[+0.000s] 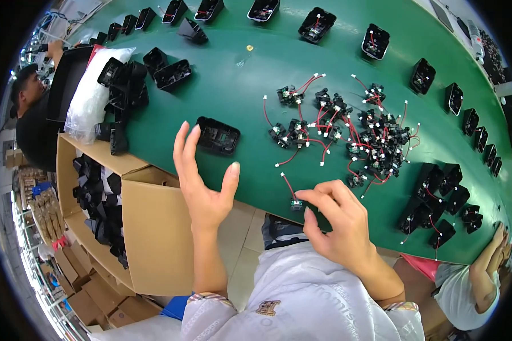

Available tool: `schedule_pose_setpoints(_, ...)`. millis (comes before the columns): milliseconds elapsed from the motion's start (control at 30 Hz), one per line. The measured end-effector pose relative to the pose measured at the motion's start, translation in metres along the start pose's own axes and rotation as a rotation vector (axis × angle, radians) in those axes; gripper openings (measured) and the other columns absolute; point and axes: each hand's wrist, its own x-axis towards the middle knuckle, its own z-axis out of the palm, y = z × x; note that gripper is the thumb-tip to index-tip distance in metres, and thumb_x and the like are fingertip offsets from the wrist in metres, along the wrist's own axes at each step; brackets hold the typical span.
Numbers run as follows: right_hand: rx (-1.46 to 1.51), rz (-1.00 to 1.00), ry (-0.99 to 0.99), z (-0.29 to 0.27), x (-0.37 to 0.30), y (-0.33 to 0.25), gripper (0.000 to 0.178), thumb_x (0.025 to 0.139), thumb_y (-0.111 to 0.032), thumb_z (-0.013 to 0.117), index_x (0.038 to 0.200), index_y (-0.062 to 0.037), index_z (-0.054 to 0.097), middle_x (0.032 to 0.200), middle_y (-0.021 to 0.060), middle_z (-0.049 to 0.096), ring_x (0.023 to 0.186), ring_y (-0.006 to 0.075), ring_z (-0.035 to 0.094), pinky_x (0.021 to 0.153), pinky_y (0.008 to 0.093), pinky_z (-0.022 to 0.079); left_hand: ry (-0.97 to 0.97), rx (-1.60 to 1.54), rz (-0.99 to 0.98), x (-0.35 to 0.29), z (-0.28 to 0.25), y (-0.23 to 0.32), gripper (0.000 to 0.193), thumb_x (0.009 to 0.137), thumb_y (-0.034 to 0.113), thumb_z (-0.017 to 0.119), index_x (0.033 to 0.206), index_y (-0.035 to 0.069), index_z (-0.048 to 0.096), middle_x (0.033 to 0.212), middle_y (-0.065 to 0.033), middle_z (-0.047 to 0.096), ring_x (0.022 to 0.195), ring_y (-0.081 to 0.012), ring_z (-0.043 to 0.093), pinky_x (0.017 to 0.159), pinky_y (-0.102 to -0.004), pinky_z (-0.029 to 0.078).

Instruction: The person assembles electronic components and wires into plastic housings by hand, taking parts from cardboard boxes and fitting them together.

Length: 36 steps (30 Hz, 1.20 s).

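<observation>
My left hand [205, 190] is open, fingers spread, beside a black plastic housing [218, 136] that lies on the green table with its inside facing up. The fingertips are at the housing's left edge; whether they touch it I cannot tell. Near the table's front edge, my right hand [338, 224] pinches a small black module with a circuit board [296, 204] between thumb and forefinger. From that module a red wire with a white connector [287, 183] sticks up. A pile of similar wired modules [381, 139] lies beyond my right hand.
Black housings [375, 41] stand in a curved row along the far side. More are grouped at right [429, 196] and left [125, 85], by a clear plastic bag [91, 96]. A cardboard box [156, 238] of black parts adjoins the table. One person sits left, another right.
</observation>
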Motion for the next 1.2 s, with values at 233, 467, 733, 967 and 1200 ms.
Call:
schedule_pose_setpoints(233,0.066,0.182,-0.046,0.007,-0.004,0.000,0.023,0.072,-0.005,0.082,0.090,-0.0030,0.068,0.074,0.0051,0.061,0.055,0.0132,0.055,0.051,0.0257,0.045,-0.006,0.024,-0.066,0.000,0.013,-0.001,0.078,0.074,0.024,0.082,0.140,0.004,0.046,0.142,-0.0171,0.047,0.130,-0.0337,0.046,0.108,-0.0451,0.035)
schedule_pose_setpoints(467,0.033,0.104,-0.002,-0.003,-0.010,0.007,0.013,0.074,0.003,0.076,0.085,-0.0020,0.070,0.082,0.0080,0.066,0.067,0.0192,0.066,0.057,0.0281,0.052,-0.049,0.001,0.012,-0.006,0.020,0.013,0.065,0.067,0.017,0.086,0.124,0.004,0.059,0.131,-0.0145,0.056,0.119,-0.0309,0.055,0.101,-0.0397,0.044)
schedule_pose_setpoints(733,0.078,0.029,0.128,-0.025,-0.016,0.019,0.020,0.070,0.012,0.071,0.085,-0.0009,0.070,0.089,0.0102,0.072,0.076,0.0221,0.068,0.065,0.0300,0.054,-0.283,-0.118,0.185,-0.018,0.031,0.036,0.071,0.061,0.012,0.087,0.127,0.006,0.061,0.128,-0.0144,0.054,0.114,-0.0318,0.057,0.093,-0.0408,0.050)
schedule_pose_setpoints(967,0.235,-0.120,0.160,-0.034,-0.017,0.008,0.025,0.062,0.014,0.073,0.079,-0.0036,0.068,0.082,0.0078,0.073,0.071,0.0204,0.065,0.063,0.0291,0.053,-0.389,-0.533,0.122,-0.027,0.031,0.062,0.094,0.058,0.016,0.091,0.139,0.003,0.046,0.120,-0.0142,0.067,0.108,-0.0295,0.064,0.089,-0.0394,0.051)
schedule_pose_setpoints(1200,0.250,-0.175,0.133,-0.041,-0.022,0.005,0.026,0.058,0.012,0.074,0.077,-0.0049,0.068,0.082,0.0041,0.074,0.069,0.0193,0.062,0.060,0.0282,0.052,-0.534,-0.755,0.066,-0.031,0.030,0.054,0.094,0.055,0.022,0.094,0.135,0.002,0.051,0.120,-0.0128,0.068,0.105,-0.0245,0.064,0.080,-0.0336,0.051)
